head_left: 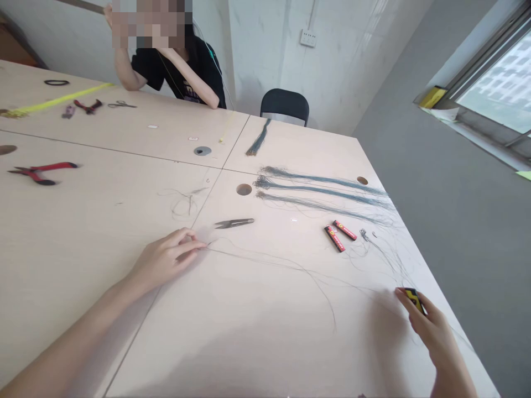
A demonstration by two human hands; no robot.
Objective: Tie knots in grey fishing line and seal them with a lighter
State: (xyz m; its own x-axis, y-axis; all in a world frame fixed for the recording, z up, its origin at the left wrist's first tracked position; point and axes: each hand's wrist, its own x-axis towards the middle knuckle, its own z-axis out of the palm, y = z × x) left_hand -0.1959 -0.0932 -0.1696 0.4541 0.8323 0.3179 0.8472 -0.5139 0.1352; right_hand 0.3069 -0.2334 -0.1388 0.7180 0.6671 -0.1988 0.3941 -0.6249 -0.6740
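Table [103, 226]: pale, holed. Bundles [323, 190]: three side by side, far right, loose, no container seen. Left hand [172, 254]: fingertips pinching thread [257, 260], left of centre. Right hand [429, 326]: closed around a yellow-black tool [413, 298], near right. Thread: runs rightward from left hand; fine and slack, so might tangle or slip, I judge.

Place: craft workroom
Surface: jointed pale tables [257, 337] with cable hole [244, 189]
Tools: red-handled pliers [31, 171], thread snips [235, 223]
Seating: black chair [285, 101]
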